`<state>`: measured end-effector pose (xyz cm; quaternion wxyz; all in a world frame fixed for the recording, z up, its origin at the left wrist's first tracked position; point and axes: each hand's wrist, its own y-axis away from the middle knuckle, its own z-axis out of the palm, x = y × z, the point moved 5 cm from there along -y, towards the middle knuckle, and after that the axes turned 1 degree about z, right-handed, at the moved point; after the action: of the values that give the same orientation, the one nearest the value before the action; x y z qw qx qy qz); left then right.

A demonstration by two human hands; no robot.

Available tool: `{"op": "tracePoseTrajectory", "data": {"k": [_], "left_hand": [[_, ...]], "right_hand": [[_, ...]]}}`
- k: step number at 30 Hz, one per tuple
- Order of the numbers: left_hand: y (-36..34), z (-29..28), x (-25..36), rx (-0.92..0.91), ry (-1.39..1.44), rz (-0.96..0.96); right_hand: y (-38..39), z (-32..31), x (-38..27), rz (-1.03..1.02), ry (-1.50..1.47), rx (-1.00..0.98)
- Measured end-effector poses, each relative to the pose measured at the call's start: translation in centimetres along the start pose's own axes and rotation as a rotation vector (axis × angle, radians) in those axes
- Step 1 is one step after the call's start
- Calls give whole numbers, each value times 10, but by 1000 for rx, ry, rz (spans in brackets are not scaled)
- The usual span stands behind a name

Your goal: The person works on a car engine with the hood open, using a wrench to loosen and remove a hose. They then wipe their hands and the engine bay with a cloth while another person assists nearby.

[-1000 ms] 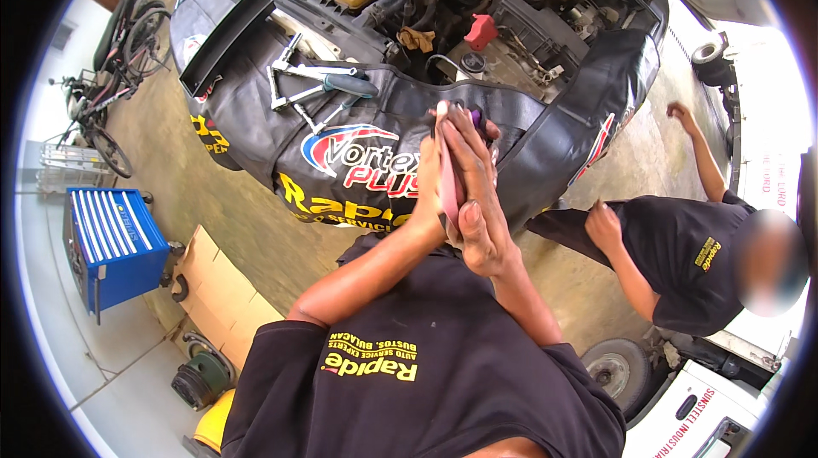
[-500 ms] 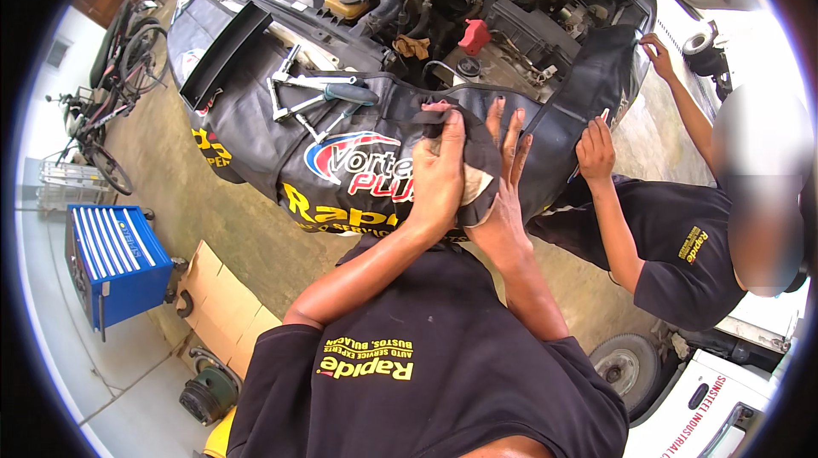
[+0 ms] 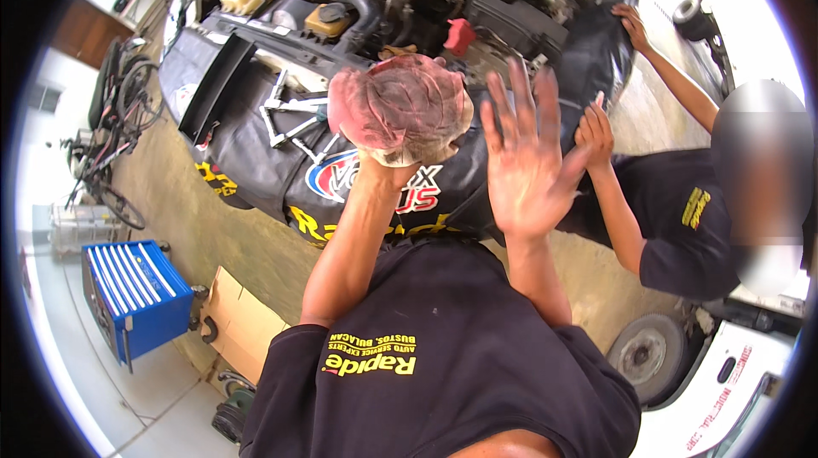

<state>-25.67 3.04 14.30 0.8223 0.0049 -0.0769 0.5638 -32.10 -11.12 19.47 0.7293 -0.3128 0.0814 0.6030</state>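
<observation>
A pinkish, stained rag (image 3: pixel 402 109) is held up by my left hand (image 3: pixel 388 170). The cloth is bunched over the fingers and hides most of them. My right hand (image 3: pixel 526 155) is raised beside it, palm showing and fingers spread, slightly blurred and holding nothing. Below both hands, a black printed fender cover (image 3: pixel 256 172) drapes the front of a car. On that cover, left of the rag, lie several metal socket wrenches (image 3: pixel 290 109), partly hidden by it.
Beyond the cover is an open engine bay (image 3: pixel 375 6) with a red cap (image 3: pixel 460 35). A co-worker (image 3: pixel 686 194) stands at the right, both hands on or near the cover's edge. A blue tool cabinet (image 3: pixel 141 292) and bicycles (image 3: pixel 106 134) are at the left.
My hands have parted. The left has turned and lifted the rag, which shows its pink side in place of a dark cloth. My right hand has let go and spread its fingers.
</observation>
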Motion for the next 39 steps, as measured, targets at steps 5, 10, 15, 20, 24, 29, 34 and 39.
{"op": "tracePoseTrajectory", "data": {"k": [5, 10, 15, 20, 24, 29, 34, 39], "left_hand": [[-17, -63, -33, -49, -362, 90], [15, 38, -61, 1, -1328, 445], [21, 4, -49, 204, -917, 266], [16, -5, -37, 372, -621, -11], [-7, -24, -1, 403, -452, 37], [30, -9, -40, 374, -616, -69], [47, -38, -25, 448, -684, -26], [87, -54, 26, 118, -933, 350]], "right_hand": [[-32, -14, 9, 118, -389, 71], [-15, -15, 24, 24, 57, -34], [2, 2, 27, -37, 1011, -388], [20, 12, 33, 181, 696, -434], [28, -1, 33, 206, 802, -386], [47, -30, 51, 56, 1908, -425], [47, -17, 53, 115, 1951, -778], [5, 74, 61, -298, 1888, -1290]]}}
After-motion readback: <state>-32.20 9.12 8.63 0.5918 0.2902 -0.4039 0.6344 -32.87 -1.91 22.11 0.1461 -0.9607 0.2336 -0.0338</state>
